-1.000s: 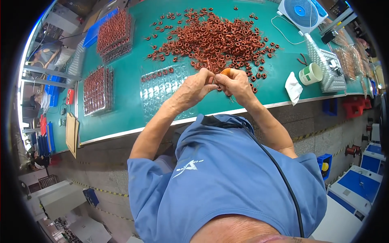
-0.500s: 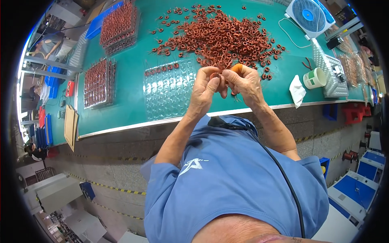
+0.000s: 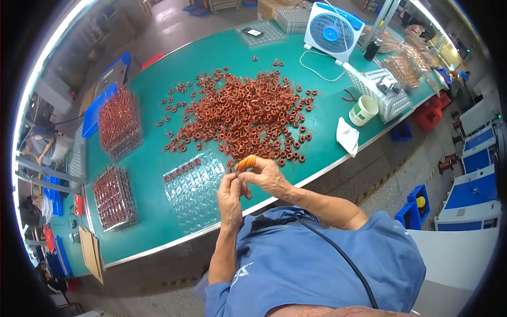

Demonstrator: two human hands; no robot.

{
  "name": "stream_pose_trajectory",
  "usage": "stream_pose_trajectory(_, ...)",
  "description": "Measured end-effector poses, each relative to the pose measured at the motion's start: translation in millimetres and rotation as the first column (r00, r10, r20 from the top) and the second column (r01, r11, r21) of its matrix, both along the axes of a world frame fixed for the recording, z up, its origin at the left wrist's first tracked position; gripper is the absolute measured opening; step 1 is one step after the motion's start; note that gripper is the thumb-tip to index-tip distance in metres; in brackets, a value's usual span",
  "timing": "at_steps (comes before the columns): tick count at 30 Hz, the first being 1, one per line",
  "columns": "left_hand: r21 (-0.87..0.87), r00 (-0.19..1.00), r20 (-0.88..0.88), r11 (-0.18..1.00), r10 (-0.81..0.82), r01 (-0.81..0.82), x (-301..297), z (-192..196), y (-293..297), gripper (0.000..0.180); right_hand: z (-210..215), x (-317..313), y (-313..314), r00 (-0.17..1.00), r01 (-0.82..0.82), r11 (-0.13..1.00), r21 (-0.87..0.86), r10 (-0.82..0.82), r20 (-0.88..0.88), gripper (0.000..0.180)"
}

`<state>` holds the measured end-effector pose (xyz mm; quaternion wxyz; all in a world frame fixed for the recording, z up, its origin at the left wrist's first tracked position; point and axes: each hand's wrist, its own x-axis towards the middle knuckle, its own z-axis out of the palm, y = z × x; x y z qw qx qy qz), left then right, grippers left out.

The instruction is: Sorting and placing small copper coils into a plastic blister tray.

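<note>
Head view:

Item: left hand (image 3: 230, 198), raised over the near edge of the green table (image 3: 153, 153), fingers bent in and tips brought together.
Item: right hand (image 3: 266, 177), fingers curled, tips meeting those of the left hand; an orange wrapping (image 3: 247, 162) covered one finger. What was pinched between the fingertips was too small and covered to tell.
Item: copper-red ring coils (image 3: 248, 108), heaped loose just beyond both hands, the heap's near fringe just beside the right hand's fingers.
Item: clear tray (image 3: 198, 203), left of the left hand and near it, with a short row of coils along its far edge.
Item: two stacks of coil-filled trays (image 3: 128, 198), farther left, well apart from the hands.
Item: white cup (image 3: 364, 111) and white cloth (image 3: 347, 136), to the right.
</note>
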<state>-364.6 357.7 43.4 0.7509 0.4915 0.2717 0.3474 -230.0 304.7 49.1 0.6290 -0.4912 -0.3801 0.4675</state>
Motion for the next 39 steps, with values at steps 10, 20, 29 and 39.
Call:
stream_pose_trajectory(10, 0.093, 0.961, -0.185, 0.977, 0.205, -0.191, -40, -52, 5, 0.020, -23, -43, 14, 0.911, 0.233, 0.950, -0.206, -0.139, 0.387, 0.052)
stream_pose_trajectory(20, 0.146, 0.946, -0.268, 0.978, 0.185, -0.150, -69, -73, 37, 0.027, -37, -66, 67, 0.955, 0.013, 0.969, -0.246, 0.060, 0.290, 0.014)
stream_pose_trajectory(29, -0.017, 0.844, -0.475, 0.957, 0.249, -0.291, -175, -113, 16, 0.041, -124, -19, 210, 0.699, 0.052, 0.992, -0.117, 0.048, 0.714, 0.018)
stream_pose_trajectory(39, 0.027, 0.760, -0.557, 0.922, 0.334, -0.386, -215, -115, -1, 0.034, -141, 6, 202, 0.352, -0.168, 0.985, -0.038, 0.096, 0.931, 0.036)
